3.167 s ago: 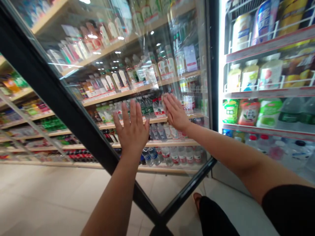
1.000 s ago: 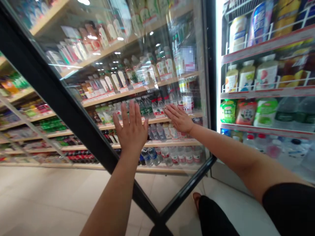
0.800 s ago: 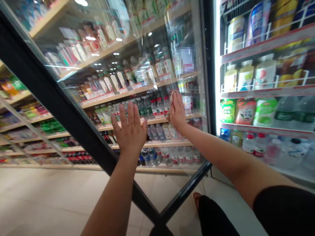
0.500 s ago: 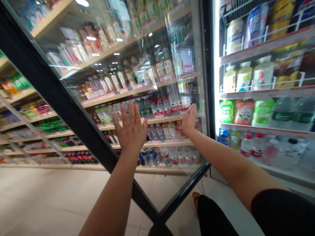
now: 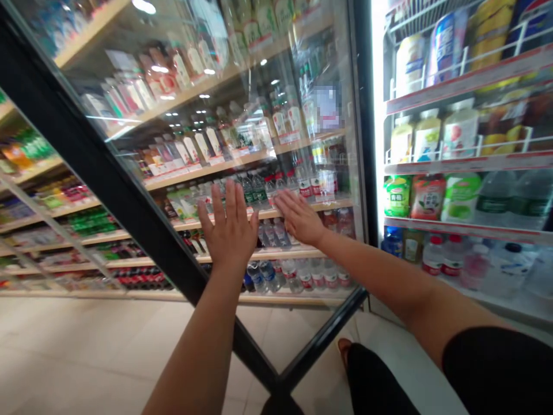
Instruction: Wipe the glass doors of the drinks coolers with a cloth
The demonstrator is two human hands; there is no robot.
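My left hand lies with fingers spread and palm toward the glass pane of a black-framed cooler door, and looks to rest on it. Just to its right, my right hand is stretched toward the same pane, slanting up to the left. Its fingers are extended and close together. Its palm side is hidden, so I cannot tell whether anything thin lies under it. The door frame stands swung out, its lower corner near my legs.
At right is the lit cooler with cans, bottles and pouches on its racks. Beyond the glass, wooden shelves hold rows of bottled drinks. A tiled floor stretches below, and a sandalled foot stands under the door's lower edge.
My right hand has moved left across the glass, from near the door's hinge side to close beside my left hand. The left hand has stayed in place.
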